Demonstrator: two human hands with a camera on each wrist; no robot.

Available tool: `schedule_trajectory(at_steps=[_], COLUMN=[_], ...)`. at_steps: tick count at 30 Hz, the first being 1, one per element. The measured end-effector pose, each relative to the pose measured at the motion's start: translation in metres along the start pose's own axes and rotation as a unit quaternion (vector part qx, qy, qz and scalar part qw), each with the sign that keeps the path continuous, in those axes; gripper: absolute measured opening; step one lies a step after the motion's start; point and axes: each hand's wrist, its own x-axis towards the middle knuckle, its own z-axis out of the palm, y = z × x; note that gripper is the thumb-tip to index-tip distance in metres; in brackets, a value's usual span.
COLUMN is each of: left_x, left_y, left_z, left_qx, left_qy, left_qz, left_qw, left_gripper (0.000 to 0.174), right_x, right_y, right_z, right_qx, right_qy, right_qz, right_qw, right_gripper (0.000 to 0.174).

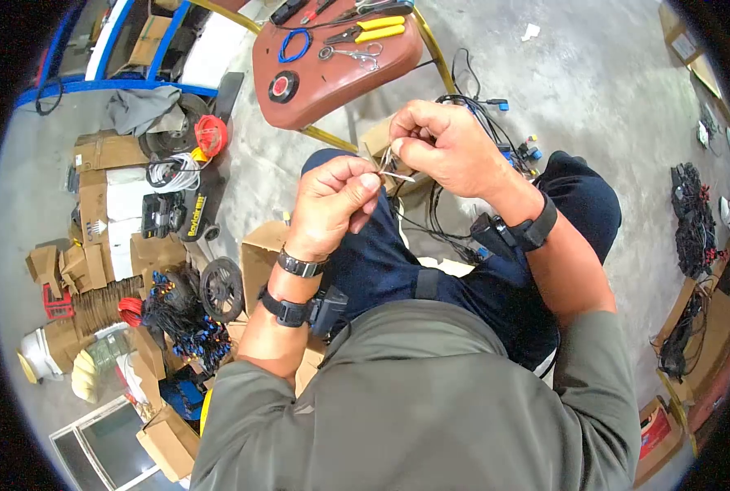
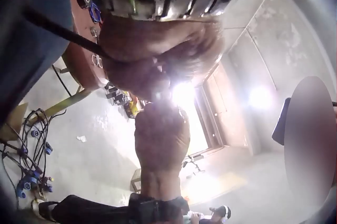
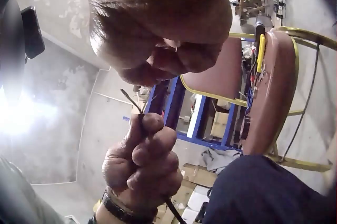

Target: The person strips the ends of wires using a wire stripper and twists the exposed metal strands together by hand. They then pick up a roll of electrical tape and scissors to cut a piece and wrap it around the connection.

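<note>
In the head view my left hand (image 1: 336, 200) pinches a cable between thumb and forefinger, close in front of my lap. Thin bare wire ends (image 1: 396, 175) fork out past its fingertips. My right hand (image 1: 451, 149) faces it, thumb and forefinger pinching one thin strand that runs up from the left fingertips. The right wrist view shows the dark cable (image 3: 174, 211) hanging below the left hand (image 3: 145, 161), and a split wire end (image 3: 130, 100) standing above it. Both hands are dark against the glare in the left wrist view, where the wires are hidden.
A red-brown padded chair (image 1: 332, 74) ahead bears yellow-handled pliers (image 1: 377, 30), scissors (image 1: 357, 54), a blue wire coil (image 1: 295, 46) and a round black tape roll (image 1: 283, 87). Black cables with blue connectors (image 1: 483, 110) lie by my knees. Cardboard boxes (image 1: 99, 221) and wire bundles crowd the left floor.
</note>
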Motion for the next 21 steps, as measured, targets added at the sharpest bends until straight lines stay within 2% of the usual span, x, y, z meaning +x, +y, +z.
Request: schedule_trajectory(at_steps=[4,6,7,10,15,18,21], left_x=[0.003,0.004,0.005,0.003,-0.006,-0.004,-0.004], left_y=[-0.014,-0.017,-0.018,-0.016,-0.015,-0.017,-0.017], left_z=[0.004,0.006,0.007,0.011,0.017,0.014,0.008], left_qx=[0.093,0.080,0.073,0.098,0.093,0.055,0.016], left_qy=[0.053,0.075,0.085,0.087,0.088,0.081,0.075], left_qz=[0.043,0.046,0.046,0.058,0.112,0.148,0.147], left_qw=[0.993,0.993,0.993,0.990,0.985,0.984,0.986], left_gripper=[0.013,0.011,0.011,0.011,0.011,0.011,0.010], right_x=[-0.006,-0.005,-0.004,-0.006,0.000,0.000,-0.005], right_y=[-0.010,-0.005,-0.002,-0.008,-0.005,0.011,0.030], right_z=[0.001,0.007,0.012,0.008,-0.006,0.003,0.018], right_qx=[-0.010,-0.143,-0.154,-0.171,-0.128,0.006,0.193], right_qy=[-0.038,-0.024,-0.009,-0.008,0.007,-0.060,-0.117], right_qz=[0.016,-0.197,-0.251,-0.225,-0.046,0.059,0.151], right_qw=[0.999,0.970,0.956,0.959,0.991,0.996,0.962], right_gripper=[0.005,0.007,0.008,0.008,0.012,0.006,0.010])
